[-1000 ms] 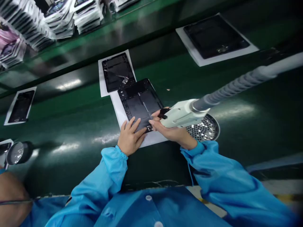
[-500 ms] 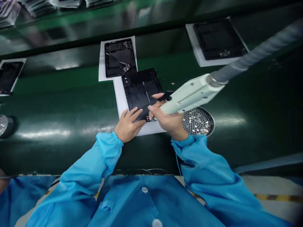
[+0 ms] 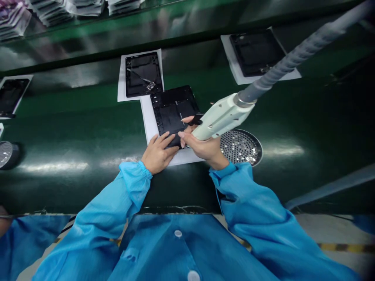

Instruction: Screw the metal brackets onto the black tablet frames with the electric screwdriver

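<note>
A black tablet housing (image 3: 170, 115) lies on a white sheet (image 3: 148, 123) at the middle of the green work surface. My left hand (image 3: 159, 153) rests flat with fingers spread on the housing's near left corner. My right hand (image 3: 205, 146) is wrapped round a pale green power screwdriver (image 3: 218, 117), held slanting over the housing's near right corner. A ribbed grey hose (image 3: 295, 54) runs from its back end up to the right. The screwdriver's tip is hidden by my right fingers. Beside my right wrist sits a round metal dish (image 3: 241, 146) with a dotted, shiny inside.
Behind, another tablet housing (image 3: 140, 70) with a ribbon cable lies on white paper. More housings lie at the right back (image 3: 254, 50) and far left (image 3: 13, 95). A second round dish (image 3: 7, 154) stands at left. Stacked packets (image 3: 52, 9) line the back shelf.
My right hand and the screwdriver have shifted slightly left, the screwdriver's back end most. The back housings at middle and right appear a little further left. My left hand stays nearly in place.
</note>
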`<state>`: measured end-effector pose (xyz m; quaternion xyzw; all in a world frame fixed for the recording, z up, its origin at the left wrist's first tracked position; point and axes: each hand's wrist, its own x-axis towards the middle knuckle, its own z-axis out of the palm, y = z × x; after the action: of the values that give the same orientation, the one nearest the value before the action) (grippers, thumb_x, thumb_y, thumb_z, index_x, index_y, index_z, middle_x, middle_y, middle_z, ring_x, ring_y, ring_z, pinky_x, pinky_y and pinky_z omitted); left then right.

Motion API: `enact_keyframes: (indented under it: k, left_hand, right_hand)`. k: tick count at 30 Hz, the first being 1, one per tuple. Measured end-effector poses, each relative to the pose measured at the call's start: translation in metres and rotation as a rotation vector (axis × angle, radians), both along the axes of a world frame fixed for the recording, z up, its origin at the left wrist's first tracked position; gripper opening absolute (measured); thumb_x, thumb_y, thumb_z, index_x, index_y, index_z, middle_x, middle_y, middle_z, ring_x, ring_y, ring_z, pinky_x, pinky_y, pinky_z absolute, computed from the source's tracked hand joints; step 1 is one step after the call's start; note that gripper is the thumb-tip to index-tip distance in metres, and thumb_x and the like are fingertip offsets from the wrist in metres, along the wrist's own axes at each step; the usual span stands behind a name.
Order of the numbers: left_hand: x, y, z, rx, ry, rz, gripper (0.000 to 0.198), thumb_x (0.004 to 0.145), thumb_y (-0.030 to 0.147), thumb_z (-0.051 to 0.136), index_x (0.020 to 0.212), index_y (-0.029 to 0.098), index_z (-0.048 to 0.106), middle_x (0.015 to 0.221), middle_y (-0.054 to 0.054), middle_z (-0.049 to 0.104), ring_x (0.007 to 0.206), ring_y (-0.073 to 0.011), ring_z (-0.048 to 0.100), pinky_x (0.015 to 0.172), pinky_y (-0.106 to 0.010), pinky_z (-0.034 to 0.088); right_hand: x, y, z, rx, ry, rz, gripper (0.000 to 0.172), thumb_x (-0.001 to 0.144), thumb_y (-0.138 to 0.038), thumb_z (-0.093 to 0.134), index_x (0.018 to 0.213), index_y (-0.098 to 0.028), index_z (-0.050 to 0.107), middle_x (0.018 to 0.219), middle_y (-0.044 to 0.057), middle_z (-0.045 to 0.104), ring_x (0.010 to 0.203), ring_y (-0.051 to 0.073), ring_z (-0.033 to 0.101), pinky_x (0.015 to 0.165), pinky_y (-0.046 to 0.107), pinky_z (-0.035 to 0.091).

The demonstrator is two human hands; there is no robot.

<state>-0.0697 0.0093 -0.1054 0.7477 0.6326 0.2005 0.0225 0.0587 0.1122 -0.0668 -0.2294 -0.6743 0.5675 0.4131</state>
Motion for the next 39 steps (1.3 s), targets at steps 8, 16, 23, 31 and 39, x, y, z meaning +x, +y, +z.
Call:
enact_keyframes:
  k: [8, 16, 23, 31, 39]
  left_hand:
    - [0.006, -0.023, 0.006, 0.084, -0.012, -0.06, 0.021, 0.092, 0.022, 0.053, 0.096, 0.018, 0.074, 0.125, -0.012, 0.065, 0.131, -0.0307, 0.049, 0.108, -0.055, 0.036]
    - [-0.032, -0.031, 0.037, 0.102, -0.238, 0.605, 0.031, 0.09, 0.041, 0.054, 0.088, 0.016, 0.073, 0.084, -0.008, 0.074, 0.077, -0.0183, 0.068, 0.072, -0.029, 0.052]
    - [-0.042, 0.001, 0.047, -0.43, -0.25, 0.699, 0.041, 0.075, 0.052, 0.065, 0.052, 0.019, 0.06, 0.048, 0.0, 0.054, 0.048, -0.0124, 0.047, 0.049, -0.025, 0.029]
    - [-0.065, 0.007, 0.043, 0.031, -0.623, 0.62, 0.035, 0.07, 0.038, 0.058, 0.051, 0.02, 0.036, 0.051, 0.005, 0.041, 0.049, -0.007, 0.041, 0.049, -0.02, 0.033]
    - [-0.098, 0.139, 0.083, 0.264, -0.618, 0.484, 0.028, 0.066, 0.024, 0.062, 0.085, 0.02, 0.042, 0.066, 0.003, 0.061, 0.058, -0.011, 0.06, 0.059, -0.022, 0.048]
  right_hand:
    - [0.022, 0.01, 0.021, 0.091, 0.112, -0.201, 0.028, 0.075, -0.019, 0.071, 0.099, -0.02, 0.057, 0.05, -0.009, 0.056, 0.04, 0.011, 0.052, 0.044, 0.027, 0.046]
    - [0.045, 0.018, 0.032, 0.108, 0.089, -0.271, 0.024, 0.072, -0.022, 0.077, 0.09, -0.021, 0.061, 0.048, -0.005, 0.055, 0.038, 0.014, 0.053, 0.042, 0.031, 0.047]
    - [0.051, 0.011, 0.032, 0.015, -0.02, -0.254, 0.024, 0.072, -0.023, 0.074, 0.093, -0.022, 0.064, 0.052, -0.004, 0.057, 0.046, 0.016, 0.056, 0.051, 0.033, 0.051]
    - [0.043, 0.006, 0.02, 0.057, 0.032, -0.205, 0.017, 0.074, -0.024, 0.066, 0.064, -0.021, 0.052, 0.058, -0.001, 0.056, 0.055, 0.014, 0.054, 0.055, 0.03, 0.047]
    - [0.029, 0.016, 0.019, 0.073, 0.049, -0.069, 0.01, 0.071, -0.017, 0.056, 0.069, -0.019, 0.047, 0.058, -0.004, 0.048, 0.053, 0.009, 0.044, 0.05, 0.022, 0.033]
